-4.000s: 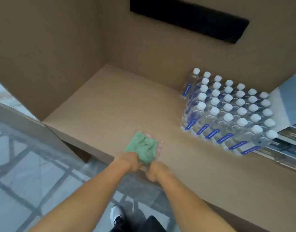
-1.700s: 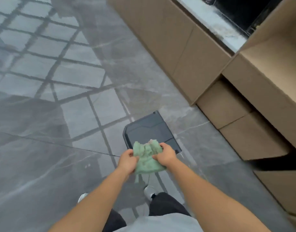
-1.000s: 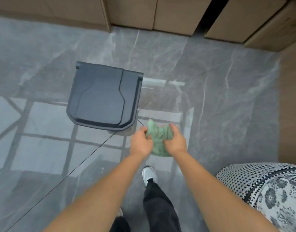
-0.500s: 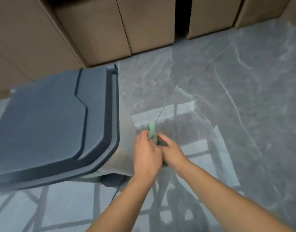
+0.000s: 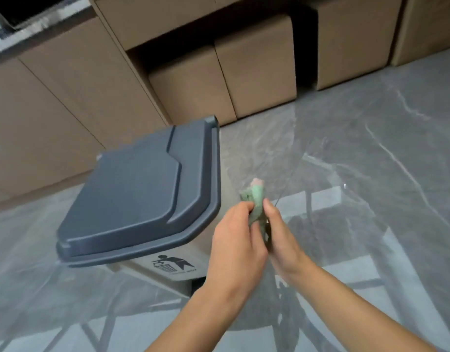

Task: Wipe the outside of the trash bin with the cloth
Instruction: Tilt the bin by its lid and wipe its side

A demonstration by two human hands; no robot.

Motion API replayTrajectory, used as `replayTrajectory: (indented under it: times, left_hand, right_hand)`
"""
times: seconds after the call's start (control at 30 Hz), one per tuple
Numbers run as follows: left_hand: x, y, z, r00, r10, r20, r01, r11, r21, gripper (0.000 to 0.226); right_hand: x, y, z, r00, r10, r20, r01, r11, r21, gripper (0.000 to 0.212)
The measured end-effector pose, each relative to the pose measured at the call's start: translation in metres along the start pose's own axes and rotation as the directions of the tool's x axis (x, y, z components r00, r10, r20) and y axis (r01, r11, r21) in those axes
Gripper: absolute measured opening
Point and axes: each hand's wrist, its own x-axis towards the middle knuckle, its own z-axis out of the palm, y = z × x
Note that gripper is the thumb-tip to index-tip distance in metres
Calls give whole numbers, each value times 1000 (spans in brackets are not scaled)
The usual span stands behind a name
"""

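While both hands, left [image 5: 235,241] and right [image 5: 282,240], are pressed together around the bunched cloth [image 5: 254,201] just right of the bin [image 5: 142,199], nothing has been wiped yet. Wadded that tight, it would likely meet the wall with only a small patch and leave streaks. A hard push high up might tip the bin.

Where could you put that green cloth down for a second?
On the flat lid of the trash bin, which is bare, or the grey floor right of the bin. Both hands, left and right, crowd the cloth beside the bin's right side.
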Motion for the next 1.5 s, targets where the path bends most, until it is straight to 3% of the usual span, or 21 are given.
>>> replayTrajectory:
  times: [0.07,0.13,0.2,0.27,0.33,0.37,0.43,0.5,0.53,0.6,0.77,0.93,1.03,1.1,1.17,1.23,1.3,1.37,1.43,1.5]
  left_hand:
    - [10,25,-29,997,61,-52,-62,998,-3,11]
    - [26,52,-56,994,76,-81,-78,997,-12,6]
    - [44,71,-81,990,140,23,-141,989,38,11]
    - [61,75,-103,959,205,196,-223,972,75,18]
    - [81,59,-117,953,238,186,-273,943,193,34]
    - [92,44,-119,963,227,148,-264,909,322,38]
    - [104,17,-112,984,45,173,-138,807,574,46]
    - [103,-5,-94,962,-160,223,-40,721,692,60]
    - [100,-14,-86,956,-195,218,-18,705,709,64]
    - [101,-26,-78,969,-161,189,-17,716,698,67]
    - [107,-29,-80,974,-122,192,-39,741,670,64]
    - [103,-24,-77,973,-124,194,-43,729,683,63]
    - [102,-24,-79,976,-130,172,-18,745,667,63]
    - [102,-24,-78,980,-95,176,-47,747,663,64]
    - [102,-24,-78,982,-49,181,-85,744,662,68]
    - [104,-24,-77,983,-56,173,-72,751,657,67]
    - [106,-25,-76,981,-114,155,-15,758,652,62]
    - [105,-25,-75,974,-155,168,3,746,666,63]
    - [104,-25,-77,972,-158,172,2,744,668,63]
    - [103,-24,-78,972,-163,171,7,745,667,63]
  right_hand:
    - [2,-44,19,990,-82,114,71,992,103,46]
    - [10,-83,39,970,-206,132,188,973,136,39]
    - [17,-107,52,956,-281,90,269,955,126,37]
    - [25,-112,53,963,-267,41,253,946,201,39]
    - [36,-97,46,970,-241,-18,240,952,192,50]
    - [40,-84,42,976,-214,-45,219,963,155,55]
    - [47,-48,38,984,-151,-91,153,988,19,64]
    - [46,-9,47,990,-141,-19,136,978,-160,60]
    - [44,10,54,990,-132,46,139,963,-229,58]
    - [44,39,61,982,-153,112,181,934,-309,58]
    - [95,37,58,953,-282,109,302,881,-364,53]
    - [164,30,39,999,-35,-30,21,927,-373,53]
    - [105,62,40,978,-194,75,208,933,-293,52]
    - [65,85,41,900,-395,181,433,857,-280,53]
    - [82,74,41,839,-484,250,538,806,-246,54]
    - [125,47,46,827,-508,241,560,784,-268,53]
    - [174,34,47,886,-434,162,463,834,-299,53]
    - [200,49,38,978,-208,10,202,937,-285,51]
    - [191,73,29,996,12,-90,-35,966,-256,52]
    - [158,95,22,988,90,-125,-116,968,-221,52]
